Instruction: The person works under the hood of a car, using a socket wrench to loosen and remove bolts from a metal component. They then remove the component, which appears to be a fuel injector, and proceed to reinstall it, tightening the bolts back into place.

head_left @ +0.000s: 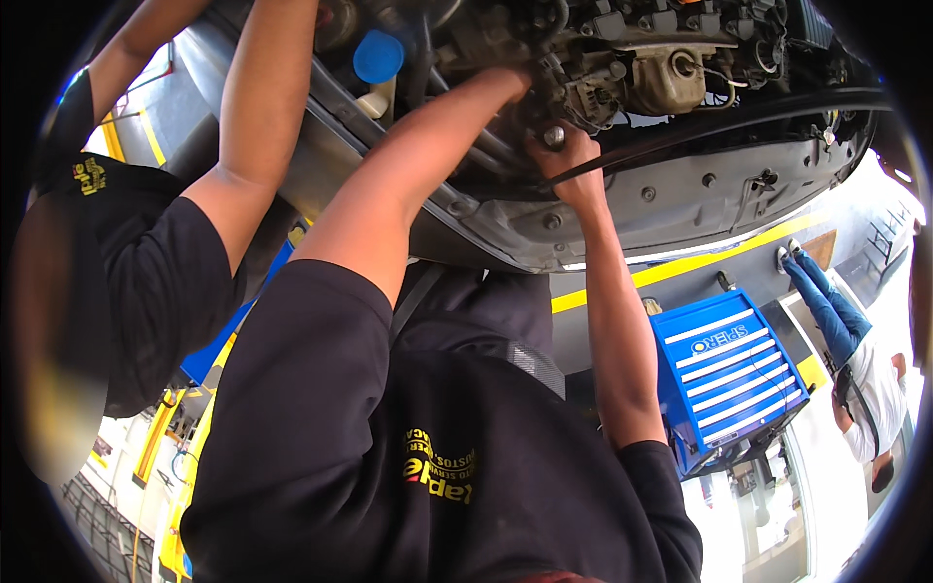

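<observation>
My left arm reaches up into a car's engine bay. My left hand (510, 85) is down among dark hoses and engine parts, its fingers hidden. Closer to the front edge of the bay, my right hand (569, 160) is closed around a tool with a round, shiny metal end (554, 136) showing above the fingers. The rest of that tool is hidden, so its exact kind cannot be told. Beside this hand runs a long black strip (719, 131) along the bay's front. A reservoir's round blue cap (378, 56) lies to the left of my left forearm.
At my left a co-worker in a black shirt (155, 262) also reaches toward the car. The grey front bumper (671, 204) curves between me and the engine. To the right stand a blue tool cabinet (729, 369) with several drawers and a person in jeans (831, 311).
</observation>
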{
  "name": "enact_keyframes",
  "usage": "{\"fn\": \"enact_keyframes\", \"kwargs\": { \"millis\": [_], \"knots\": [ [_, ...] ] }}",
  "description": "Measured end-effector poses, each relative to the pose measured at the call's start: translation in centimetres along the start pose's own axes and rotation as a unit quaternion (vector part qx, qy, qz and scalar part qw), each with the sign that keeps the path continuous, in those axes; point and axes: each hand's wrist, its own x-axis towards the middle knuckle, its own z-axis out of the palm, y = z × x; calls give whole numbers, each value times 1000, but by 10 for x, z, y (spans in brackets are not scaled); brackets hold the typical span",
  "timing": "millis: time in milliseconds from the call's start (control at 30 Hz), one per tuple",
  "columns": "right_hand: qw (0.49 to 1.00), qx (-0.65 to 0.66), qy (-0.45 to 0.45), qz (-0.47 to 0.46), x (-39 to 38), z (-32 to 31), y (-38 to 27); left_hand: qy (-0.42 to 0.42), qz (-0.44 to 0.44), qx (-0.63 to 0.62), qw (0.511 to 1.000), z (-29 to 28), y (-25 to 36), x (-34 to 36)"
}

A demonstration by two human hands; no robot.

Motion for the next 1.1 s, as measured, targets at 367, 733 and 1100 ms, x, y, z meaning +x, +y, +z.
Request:
{"fn": "enact_keyframes", "kwargs": {
  "millis": [367, 733, 1100],
  "knots": [
    [988, 32, -143, 43, 28, 1, 17, 131, -14, -108, 985, 9, -3, -22],
    [994, 16, -21, 105, 39, 42, 25, 141, -74, -185, 970, 9, 1, -36],
    [998, 15, -68, 13, -2, -13, 1, 81, -151, -20, 985, 11, 8, -20]
  ]
}}
